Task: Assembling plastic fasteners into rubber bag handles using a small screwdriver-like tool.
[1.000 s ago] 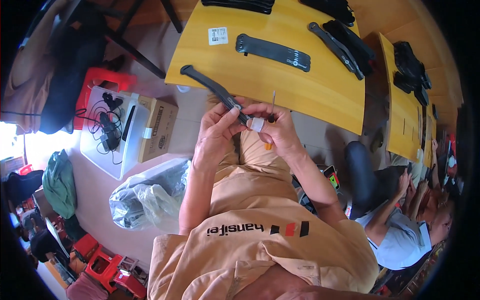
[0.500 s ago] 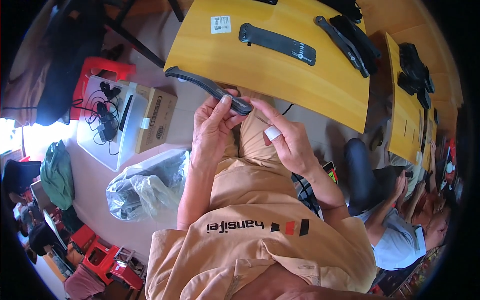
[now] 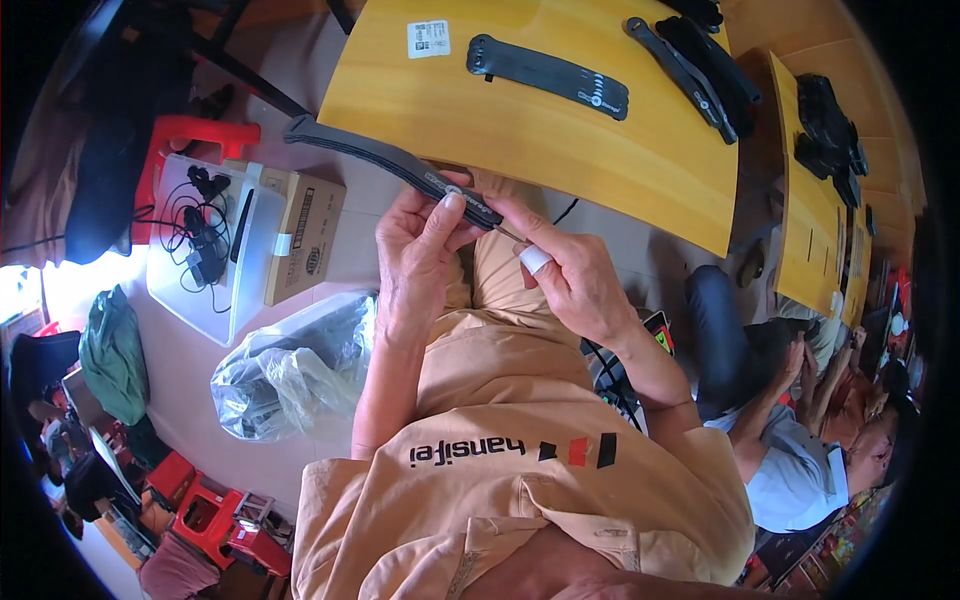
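A yellow tabletop (image 3: 560, 130) fills the upper centre. Just below its edge, the left hand (image 3: 420, 255) pinches a long black strap (image 3: 385, 165); the right hand (image 3: 575, 280), forefinger taped, pinches a thin needle (image 3: 508, 234) at the strap's end.

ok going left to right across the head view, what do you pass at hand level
white bin → cardboard box → left hand holding black strap → right hand → co-worker's dark trouser leg

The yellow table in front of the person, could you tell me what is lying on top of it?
On the yellow table lie a white label, one long black strap and more black straps near the far corner. The table's far edge is out of view.
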{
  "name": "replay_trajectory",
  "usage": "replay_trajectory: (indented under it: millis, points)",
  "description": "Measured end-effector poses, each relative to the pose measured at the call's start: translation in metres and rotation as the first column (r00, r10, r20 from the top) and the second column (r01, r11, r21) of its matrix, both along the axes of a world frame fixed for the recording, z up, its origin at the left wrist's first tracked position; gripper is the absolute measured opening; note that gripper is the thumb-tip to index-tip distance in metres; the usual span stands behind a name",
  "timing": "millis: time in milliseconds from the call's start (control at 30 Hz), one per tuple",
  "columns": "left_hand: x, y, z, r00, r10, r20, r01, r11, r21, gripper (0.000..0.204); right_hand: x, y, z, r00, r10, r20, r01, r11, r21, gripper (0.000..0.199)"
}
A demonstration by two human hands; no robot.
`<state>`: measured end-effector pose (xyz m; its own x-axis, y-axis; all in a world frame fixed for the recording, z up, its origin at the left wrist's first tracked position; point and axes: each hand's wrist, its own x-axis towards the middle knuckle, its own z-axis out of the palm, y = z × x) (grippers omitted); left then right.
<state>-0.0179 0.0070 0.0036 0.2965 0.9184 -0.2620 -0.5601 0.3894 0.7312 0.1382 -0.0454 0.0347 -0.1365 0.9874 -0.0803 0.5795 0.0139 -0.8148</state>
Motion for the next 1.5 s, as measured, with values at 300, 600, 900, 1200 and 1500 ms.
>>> replay_trajectory:
  millis: [300,600,900,1200,1500]
  points:
    - [0.004,-0.002,0.001,0.993,0.078,-0.086,-0.066,0.989,0.135,0.023,-0.001,0.004,-0.007,0.968,-0.039,-0.248,0.039,0.999,-0.005,0.053]
    - [0.009,-0.002,0.008,0.977,0.106,-0.185,-0.086,0.990,0.114,0.023,0.000,0.007,-0.007,0.933,-0.072,-0.353,0.043,0.995,-0.090,0.053]
    - [0.019,-0.011,0.008,0.944,0.242,-0.222,-0.186,0.951,0.246,0.022,0.000,0.009,-0.005,0.851,-0.174,-0.496,0.078,0.975,-0.208,0.050]
    - [0.027,-0.016,0.000,0.890,0.384,-0.247,-0.262,0.872,0.414,0.022,-0.008,0.011,-0.006,0.635,-0.303,-0.711,0.067,0.938,-0.340,0.044]
    - [0.020,-0.014,0.002,0.902,0.331,-0.278,-0.269,0.933,0.238,0.020,-0.006,0.017,-0.021,0.780,-0.198,-0.593,0.118,0.978,-0.172,0.043]
